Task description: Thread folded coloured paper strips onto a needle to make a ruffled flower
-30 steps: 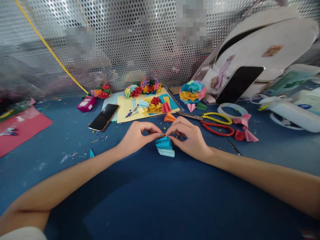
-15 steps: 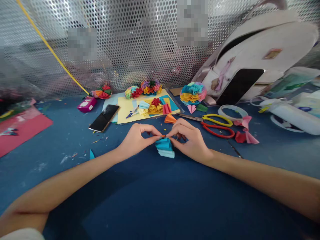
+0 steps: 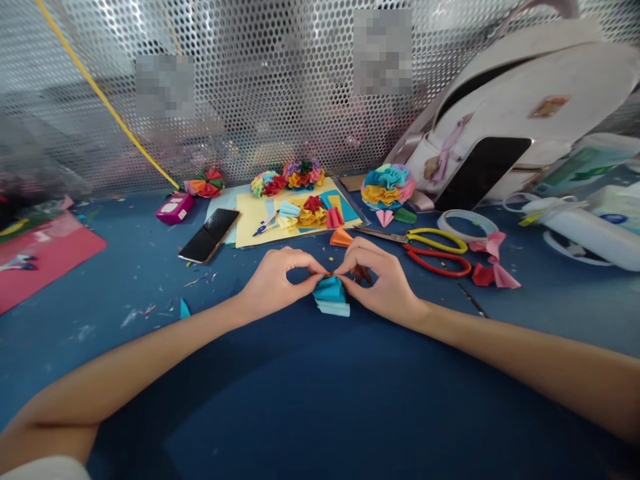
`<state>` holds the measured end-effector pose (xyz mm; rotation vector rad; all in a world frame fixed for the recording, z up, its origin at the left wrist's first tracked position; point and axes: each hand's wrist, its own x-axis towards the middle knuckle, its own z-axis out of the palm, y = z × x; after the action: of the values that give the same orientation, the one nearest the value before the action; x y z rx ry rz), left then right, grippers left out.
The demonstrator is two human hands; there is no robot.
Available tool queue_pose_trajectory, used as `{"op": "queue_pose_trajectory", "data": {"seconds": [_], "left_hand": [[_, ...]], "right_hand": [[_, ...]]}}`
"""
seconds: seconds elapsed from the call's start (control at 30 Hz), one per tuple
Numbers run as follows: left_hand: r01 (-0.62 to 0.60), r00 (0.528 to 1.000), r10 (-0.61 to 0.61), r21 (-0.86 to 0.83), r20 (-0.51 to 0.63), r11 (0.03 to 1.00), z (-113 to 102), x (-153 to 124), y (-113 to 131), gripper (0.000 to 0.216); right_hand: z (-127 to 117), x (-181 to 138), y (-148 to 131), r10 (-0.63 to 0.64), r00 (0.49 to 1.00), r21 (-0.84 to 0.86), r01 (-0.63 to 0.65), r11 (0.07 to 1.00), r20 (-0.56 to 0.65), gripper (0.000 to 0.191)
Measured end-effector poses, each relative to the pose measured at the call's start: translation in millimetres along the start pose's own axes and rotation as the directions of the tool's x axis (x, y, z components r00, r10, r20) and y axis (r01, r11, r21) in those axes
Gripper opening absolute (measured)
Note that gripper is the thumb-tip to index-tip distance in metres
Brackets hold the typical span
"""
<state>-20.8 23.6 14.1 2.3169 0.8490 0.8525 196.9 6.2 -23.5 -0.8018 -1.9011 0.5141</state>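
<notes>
Between my two hands is a pleated piece of blue paper (image 3: pixel 330 291), with a lighter blue fold at its lower end and a bit of orange at its top. My left hand (image 3: pixel 280 277) pinches the top edge from the left with thumb and forefinger. From the right, my right hand (image 3: pixel 377 273) pinches the same edge, its thumb against the blue folds. The fingertips nearly meet and partly hide the orange bit. Just beyond my right fingers lies a folded orange paper piece (image 3: pixel 341 237).
Scissors (image 3: pixel 437 250) with yellow and red handles lie right of centre, near a roll of tape (image 3: pixel 467 225). Behind are yellow sheets (image 3: pixel 245 220) bearing paper pieces, a phone (image 3: pixel 209 235), and paper flowers (image 3: pixel 387 187). A white backpack (image 3: pixel 525 87) leans at right; perforated metal (image 3: pixel 240 87) stands behind.
Both hands keep their pinch on the blue paper. My left fingers have shifted very slightly; the whole view has moved a little.
</notes>
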Motion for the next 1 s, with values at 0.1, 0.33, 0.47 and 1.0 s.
{"op": "queue_pose_trajectory", "data": {"seconds": [0.1, 0.33, 0.47, 1.0], "left_hand": [[-0.082, 0.997, 0.082, 0.048, 0.003, 0.995, 1.4, -0.9, -2.0, 0.011], [-0.175, 0.985, 0.174, 0.099, 0.025, 0.979, 0.1, -1.1, -5.0, 0.011], [-0.192, 0.981, 0.192, 0.104, 0.011, 0.976, -0.1, -0.4, -5.0, 0.009], [-0.171, 0.985, 0.171, 0.069, 0.002, 0.983, 0.4, -0.8, -5.4, 0.009]], "right_hand": [[0.3, -1.5, 0.0, -0.044, 0.999, -0.027, 0.045, 0.999, 0.007, 0.011], [0.3, -3.3, 0.3, -0.06, 0.998, -0.067, 0.061, 0.996, 0.012, 0.012], [-0.6, -3.6, -0.3, -0.066, 0.998, -0.074, 0.067, 0.995, 0.014, 0.012], [0.2, -2.1, -0.5, -0.089, 0.996, -0.089, 0.086, 0.992, -0.024, 0.011]]}}
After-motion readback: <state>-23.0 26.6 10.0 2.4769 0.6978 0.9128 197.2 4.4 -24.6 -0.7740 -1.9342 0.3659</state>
